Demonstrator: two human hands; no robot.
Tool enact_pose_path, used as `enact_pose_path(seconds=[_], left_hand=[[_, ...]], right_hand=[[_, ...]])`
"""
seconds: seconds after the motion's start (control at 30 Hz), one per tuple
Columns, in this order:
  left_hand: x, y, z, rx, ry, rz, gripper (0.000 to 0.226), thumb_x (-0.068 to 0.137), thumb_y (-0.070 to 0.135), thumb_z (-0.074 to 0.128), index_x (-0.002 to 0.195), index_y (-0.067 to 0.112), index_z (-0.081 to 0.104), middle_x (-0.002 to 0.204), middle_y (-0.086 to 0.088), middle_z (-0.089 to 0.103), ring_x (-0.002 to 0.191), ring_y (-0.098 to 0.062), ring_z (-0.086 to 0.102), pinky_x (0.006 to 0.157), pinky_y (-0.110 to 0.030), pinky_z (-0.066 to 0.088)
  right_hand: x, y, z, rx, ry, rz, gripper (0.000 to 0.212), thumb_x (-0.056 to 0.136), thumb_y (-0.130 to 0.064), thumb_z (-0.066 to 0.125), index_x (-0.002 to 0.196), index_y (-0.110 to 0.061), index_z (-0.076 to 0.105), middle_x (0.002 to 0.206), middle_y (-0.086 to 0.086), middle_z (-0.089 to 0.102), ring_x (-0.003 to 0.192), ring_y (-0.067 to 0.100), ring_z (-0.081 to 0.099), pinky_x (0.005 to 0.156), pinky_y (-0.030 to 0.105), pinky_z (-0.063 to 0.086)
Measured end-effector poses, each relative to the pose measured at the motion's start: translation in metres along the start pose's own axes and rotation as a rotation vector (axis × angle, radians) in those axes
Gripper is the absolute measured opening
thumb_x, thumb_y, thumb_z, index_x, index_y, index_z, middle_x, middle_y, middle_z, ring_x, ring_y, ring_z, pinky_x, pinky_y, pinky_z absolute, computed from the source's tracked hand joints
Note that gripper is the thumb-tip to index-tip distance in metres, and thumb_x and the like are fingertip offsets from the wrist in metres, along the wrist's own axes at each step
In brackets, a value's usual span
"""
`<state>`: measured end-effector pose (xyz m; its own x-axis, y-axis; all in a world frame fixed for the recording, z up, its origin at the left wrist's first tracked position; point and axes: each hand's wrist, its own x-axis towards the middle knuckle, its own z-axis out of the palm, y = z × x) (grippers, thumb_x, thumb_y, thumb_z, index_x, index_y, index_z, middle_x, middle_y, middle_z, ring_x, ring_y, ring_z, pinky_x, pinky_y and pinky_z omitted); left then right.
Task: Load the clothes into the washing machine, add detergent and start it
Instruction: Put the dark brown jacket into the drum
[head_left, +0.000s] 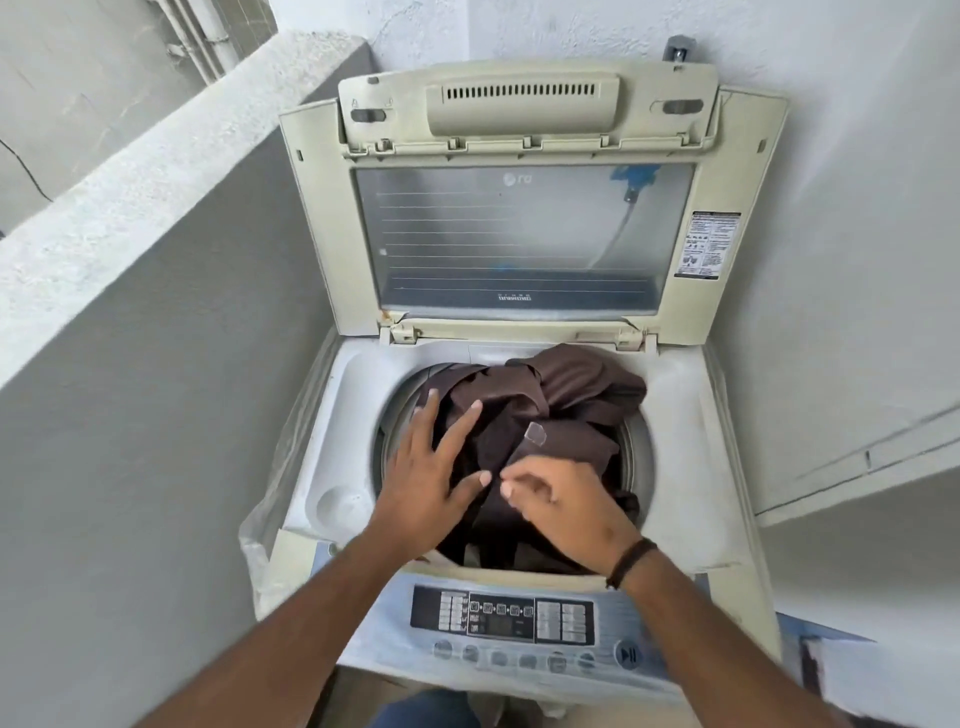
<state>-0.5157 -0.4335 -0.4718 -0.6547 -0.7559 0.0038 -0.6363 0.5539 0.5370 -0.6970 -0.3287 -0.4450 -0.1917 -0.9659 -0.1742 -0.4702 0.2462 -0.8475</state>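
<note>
Whitewashed walls flank an open washing machine (524, 364) as a flat, spread left hand (431, 478) presses brown clothes (550, 410) into the drum while the right hand (566, 509), fingers curled, pinches a fold.

Grey parapet wall (156, 218) left of machine; drainpipe (218, 36) beyond it; white wall (857, 156) right.

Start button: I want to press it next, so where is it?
In the head view, the start button sits at the control panel's right end, just below the right forearm.
</note>
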Motion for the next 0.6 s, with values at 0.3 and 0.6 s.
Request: enact_pose_path(seconds=[0.3, 0.6], left_hand=[[0.126, -0.035, 0.048, -0.007, -0.583, 0.06, 0.056, 0.093, 0.077, 0.024, 0.119, 0.046, 0.063, 0.145, 0.004, 0.054, 0.143, -0.021, 0.039, 0.118, -0.054, 0.028], [0.092, -0.074, 0.099, 0.141, -0.73, 0.104, 0.045, 0.08, 0.065, 0.054, 0.113, 0.037, 0.067, 0.126, 0.004, 0.056, 0.122, -0.025, 0.054, 0.096, -0.044, 0.047]], right_hand=[[0.033, 0.057, 0.002, -0.402, -0.16, 0.297, 0.084, 0.091, -0.056, 0.054, 0.157, -0.035, 0.007, 0.163, 0.009, 0.01, 0.15, 0.03, 0.015, 0.121, 0.041, 0.023], [0.042, 0.044, 0.015, -0.379, -0.235, 0.214, 0.033, 0.082, -0.042, 0.071, 0.109, -0.024, 0.069, 0.1, -0.001, 0.067, 0.092, 0.018, 0.063, 0.084, 0.035, 0.052]])
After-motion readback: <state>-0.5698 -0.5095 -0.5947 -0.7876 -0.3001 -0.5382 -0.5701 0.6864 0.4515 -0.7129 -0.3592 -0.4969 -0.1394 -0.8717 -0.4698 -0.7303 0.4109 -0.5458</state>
